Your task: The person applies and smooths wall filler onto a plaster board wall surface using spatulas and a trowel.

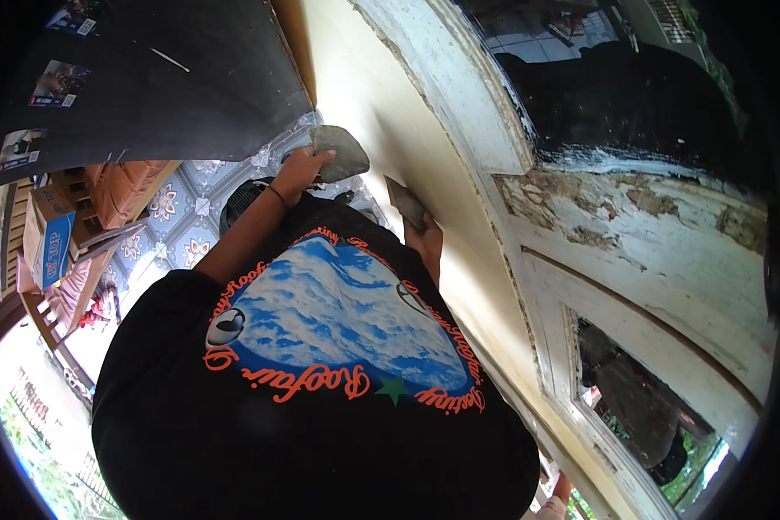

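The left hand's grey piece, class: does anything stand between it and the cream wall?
Nothing visible stands between the grey piece in the left hand and the cream wall; the right hand, holding another piece, shows lower in view.

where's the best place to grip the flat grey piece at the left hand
Probably the lower-left edge of the flat grey piece, coming from the left, where the left hand grips it: its broad face spreads rightward, toward the wall.

One fisheye view looked steeply down from the person's head, across a black shirt (321,451) close below, toward the left hand (296,172) and right hand (425,243) farther off. A pale wall (407,113) slanted past, edges bending near the dark rim.
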Available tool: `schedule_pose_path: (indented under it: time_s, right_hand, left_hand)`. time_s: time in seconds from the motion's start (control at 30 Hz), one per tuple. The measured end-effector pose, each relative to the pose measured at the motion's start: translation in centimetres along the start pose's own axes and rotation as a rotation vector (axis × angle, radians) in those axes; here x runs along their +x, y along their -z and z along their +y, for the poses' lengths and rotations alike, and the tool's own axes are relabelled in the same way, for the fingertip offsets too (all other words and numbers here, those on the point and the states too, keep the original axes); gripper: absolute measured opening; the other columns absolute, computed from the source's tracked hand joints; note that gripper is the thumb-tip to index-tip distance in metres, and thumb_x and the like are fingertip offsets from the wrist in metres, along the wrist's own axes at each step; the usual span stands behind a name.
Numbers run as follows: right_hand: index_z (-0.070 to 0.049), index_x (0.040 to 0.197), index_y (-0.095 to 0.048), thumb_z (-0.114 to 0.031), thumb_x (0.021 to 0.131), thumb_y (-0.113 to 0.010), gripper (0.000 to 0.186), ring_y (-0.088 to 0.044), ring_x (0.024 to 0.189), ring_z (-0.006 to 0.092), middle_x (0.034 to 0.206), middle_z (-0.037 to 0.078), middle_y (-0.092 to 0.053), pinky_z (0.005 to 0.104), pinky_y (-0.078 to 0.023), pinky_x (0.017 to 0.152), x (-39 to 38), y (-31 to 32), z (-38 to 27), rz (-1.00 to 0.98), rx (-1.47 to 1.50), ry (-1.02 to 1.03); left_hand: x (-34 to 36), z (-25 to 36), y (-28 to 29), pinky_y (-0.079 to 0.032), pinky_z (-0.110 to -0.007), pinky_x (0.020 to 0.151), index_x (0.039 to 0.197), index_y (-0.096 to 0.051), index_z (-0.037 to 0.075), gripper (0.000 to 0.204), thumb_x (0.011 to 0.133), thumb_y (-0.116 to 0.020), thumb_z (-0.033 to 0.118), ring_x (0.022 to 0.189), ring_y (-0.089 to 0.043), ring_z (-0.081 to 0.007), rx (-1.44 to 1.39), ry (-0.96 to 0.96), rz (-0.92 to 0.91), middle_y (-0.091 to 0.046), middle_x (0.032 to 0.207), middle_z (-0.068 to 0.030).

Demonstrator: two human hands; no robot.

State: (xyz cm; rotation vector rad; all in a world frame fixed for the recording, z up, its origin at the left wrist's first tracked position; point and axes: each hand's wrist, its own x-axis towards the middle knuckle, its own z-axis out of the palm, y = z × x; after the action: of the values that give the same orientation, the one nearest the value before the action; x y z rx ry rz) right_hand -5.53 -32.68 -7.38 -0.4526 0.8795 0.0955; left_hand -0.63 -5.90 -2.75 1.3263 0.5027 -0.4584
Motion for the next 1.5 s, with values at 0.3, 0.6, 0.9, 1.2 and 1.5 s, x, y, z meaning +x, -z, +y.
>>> schedule_pose_path:
  time_s: [0.3,0.6,0.9,1.2,1.5]
  right_hand:
    - [0.004,0.115,-0.036,-0.006,0.088,-0.031,0.030,-0.040,0.111,0.0315,0.118,0.019,-0.043,0.0409,-0.038,0.093,-1.1,-5.0,0.5,-0.254,0.236,-0.149]
    - [0.002,0.115,-0.037,-0.007,0.087,-0.033,0.030,-0.038,0.112,0.0272,0.119,0.016,-0.039,0.0400,-0.033,0.097,-0.3,-6.8,2.3,-0.280,0.034,-0.168]
    - [0.002,0.118,-0.035,-0.013,0.089,-0.034,0.033,-0.041,0.110,0.0306,0.118,0.018,-0.042,0.0414,-0.037,0.094,2.6,-7.8,2.8,-0.406,0.059,-0.320]
    - [0.000,0.115,-0.035,-0.015,0.089,-0.033,0.030,-0.040,0.112,0.0302,0.116,0.017,-0.042,0.0437,-0.032,0.096,2.2,-12.1,5.1,-0.361,-0.033,-0.215]
    - [-0.006,0.115,-0.039,-0.013,0.088,-0.033,0.028,-0.040,0.112,0.0289,0.118,0.011,-0.042,0.0480,-0.031,0.096,4.8,-12.0,2.2,-0.451,-0.086,-0.197]
  left_hand:
    - [-0.3,1.8,1.2,-0.047,-0.024,0.057,0.097,-0.052,-0.005,0.029,0.080,-0.053,0.019,0.066,-0.057,-0.0129,-0.063,0.037,-0.006,-0.058,0.081,-0.0077]
    - [-1.7,3.6,3.0,-0.045,-0.022,0.056,0.092,-0.055,-0.005,0.026,0.081,-0.053,0.019,0.064,-0.056,-0.0098,-0.133,-0.010,0.073,-0.058,0.077,-0.0055]
    - [0.7,2.3,3.8,-0.045,-0.022,0.059,0.092,-0.054,-0.005,0.026,0.079,-0.054,0.018,0.067,-0.056,-0.0110,-0.124,-0.123,0.151,-0.058,0.079,-0.0071]
    - [1.8,4.7,7.6,-0.046,-0.024,0.061,0.093,-0.055,-0.004,0.026,0.078,-0.056,0.017,0.071,-0.057,-0.0119,-0.234,-0.158,0.137,-0.058,0.081,-0.0066]
    - [0.6,2.4,4.6,-0.043,-0.024,0.063,0.092,-0.057,-0.004,0.028,0.078,-0.057,0.021,0.070,-0.055,-0.0106,-0.171,-0.149,0.179,-0.059,0.079,-0.0055]
